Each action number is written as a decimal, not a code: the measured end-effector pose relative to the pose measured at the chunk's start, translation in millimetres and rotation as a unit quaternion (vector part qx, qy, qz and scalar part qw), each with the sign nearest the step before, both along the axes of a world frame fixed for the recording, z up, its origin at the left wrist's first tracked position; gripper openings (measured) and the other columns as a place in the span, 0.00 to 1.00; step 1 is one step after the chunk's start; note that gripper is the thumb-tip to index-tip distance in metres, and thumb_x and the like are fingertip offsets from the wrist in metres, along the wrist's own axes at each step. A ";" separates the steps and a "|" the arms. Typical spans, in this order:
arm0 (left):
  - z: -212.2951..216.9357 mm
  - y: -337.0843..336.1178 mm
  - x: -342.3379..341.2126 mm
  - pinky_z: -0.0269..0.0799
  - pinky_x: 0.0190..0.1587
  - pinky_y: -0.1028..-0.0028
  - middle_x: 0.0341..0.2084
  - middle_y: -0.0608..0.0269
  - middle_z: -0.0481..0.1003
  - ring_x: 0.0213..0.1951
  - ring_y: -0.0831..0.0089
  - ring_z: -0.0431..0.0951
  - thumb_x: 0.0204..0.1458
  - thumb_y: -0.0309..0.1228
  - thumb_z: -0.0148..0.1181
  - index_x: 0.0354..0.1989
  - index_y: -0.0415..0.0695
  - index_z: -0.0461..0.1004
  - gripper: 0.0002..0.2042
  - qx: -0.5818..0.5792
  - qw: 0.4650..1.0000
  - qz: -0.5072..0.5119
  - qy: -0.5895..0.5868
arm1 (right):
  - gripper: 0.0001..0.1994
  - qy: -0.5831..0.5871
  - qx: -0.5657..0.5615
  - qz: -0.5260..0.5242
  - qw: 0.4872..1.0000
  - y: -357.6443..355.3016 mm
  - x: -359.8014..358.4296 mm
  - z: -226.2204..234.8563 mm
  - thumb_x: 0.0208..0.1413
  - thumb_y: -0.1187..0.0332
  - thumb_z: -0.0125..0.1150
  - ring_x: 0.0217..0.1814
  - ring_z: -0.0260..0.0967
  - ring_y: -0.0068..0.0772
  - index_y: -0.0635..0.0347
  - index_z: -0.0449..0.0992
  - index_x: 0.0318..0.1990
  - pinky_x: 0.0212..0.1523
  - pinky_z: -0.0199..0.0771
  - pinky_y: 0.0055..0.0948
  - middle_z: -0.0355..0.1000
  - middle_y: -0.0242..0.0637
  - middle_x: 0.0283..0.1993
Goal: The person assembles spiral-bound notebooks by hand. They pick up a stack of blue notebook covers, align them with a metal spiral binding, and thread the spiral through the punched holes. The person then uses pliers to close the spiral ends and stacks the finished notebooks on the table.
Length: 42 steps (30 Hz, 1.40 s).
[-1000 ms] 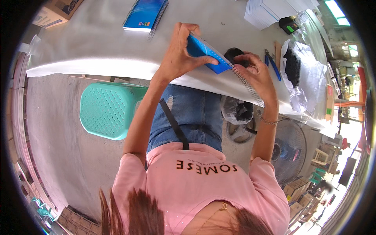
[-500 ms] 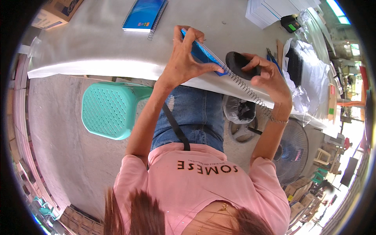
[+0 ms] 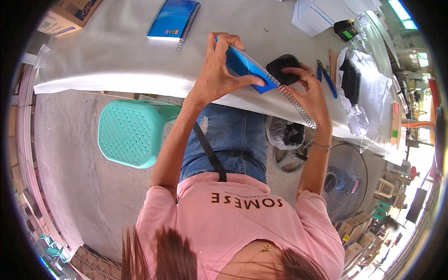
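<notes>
While seen from the head view, left hand (image 3: 215, 77) closed around a blue notebook (image 3: 247, 70), thumb on the near face and fingers curled over the top edge, tilted up off the pale surface (image 3: 116, 56), likely so the punched edge faces the other hand. Right hand (image 3: 310, 91) just beside that edge, fingers pinched near the top of a wire spiral (image 3: 294, 100) trailing down toward the lap, also pressing on a black round object (image 3: 283, 67); exact hold on the coil hard to tell. Notebook thus between both grips, touching the left, meeting the right at its binding edge. Farther off: 1 finished blue spiral notebook (image 3: 170, 19), blue pliers (image 3: 326, 77), a bag of black coils (image 3: 354, 84), a teal stool (image 3: 130, 133), a fan (image 3: 345, 182) below
</notes>
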<state>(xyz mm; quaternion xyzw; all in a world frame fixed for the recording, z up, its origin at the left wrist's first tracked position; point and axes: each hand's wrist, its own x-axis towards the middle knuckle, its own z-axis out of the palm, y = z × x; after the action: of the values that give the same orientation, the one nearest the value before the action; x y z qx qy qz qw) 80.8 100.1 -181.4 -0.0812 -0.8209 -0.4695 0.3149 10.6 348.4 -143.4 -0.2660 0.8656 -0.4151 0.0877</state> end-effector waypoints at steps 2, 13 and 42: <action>0.3 -0.8 -0.2 0.70 0.52 0.62 0.45 0.62 0.61 0.52 0.63 0.67 0.21 0.47 0.84 0.51 0.50 0.61 0.46 -0.008 1.000 0.007 -0.005 | 0.28 -0.176 -0.173 0.054 0.968 11.3 -2.2 3.0 0.46 0.54 0.75 0.58 0.67 0.33 0.61 0.76 0.51 0.59 0.69 0.31 0.73 0.42 0.51; 0.2 -5.1 -2.1 0.64 0.52 0.69 0.44 0.62 0.61 0.48 0.66 0.65 0.22 0.42 0.85 0.52 0.48 0.58 0.47 0.032 0.999 -0.031 -0.025 | 0.24 -0.213 -0.045 0.136 0.966 6.3 2.5 49.2 0.51 0.53 0.70 0.47 0.67 0.19 0.63 0.77 0.48 0.49 0.66 0.21 0.74 0.31 0.45; -0.4 -13.1 -3.9 0.60 0.60 0.66 0.53 0.59 0.60 0.55 0.63 0.64 0.22 0.40 0.87 0.62 0.45 0.53 0.56 0.168 0.971 -0.116 -0.124 | 0.20 -0.191 -0.104 0.181 0.959 -27.5 8.0 64.4 0.49 0.57 0.73 0.48 0.68 0.20 0.59 0.80 0.45 0.54 0.64 0.28 0.76 0.28 0.44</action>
<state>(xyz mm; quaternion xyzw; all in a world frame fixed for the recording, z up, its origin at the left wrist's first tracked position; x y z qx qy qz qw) 76.8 87.0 -181.7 -0.0634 -0.7478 -0.6405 0.1631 18.7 320.9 -79.1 -0.3417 0.7224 -0.5229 0.2967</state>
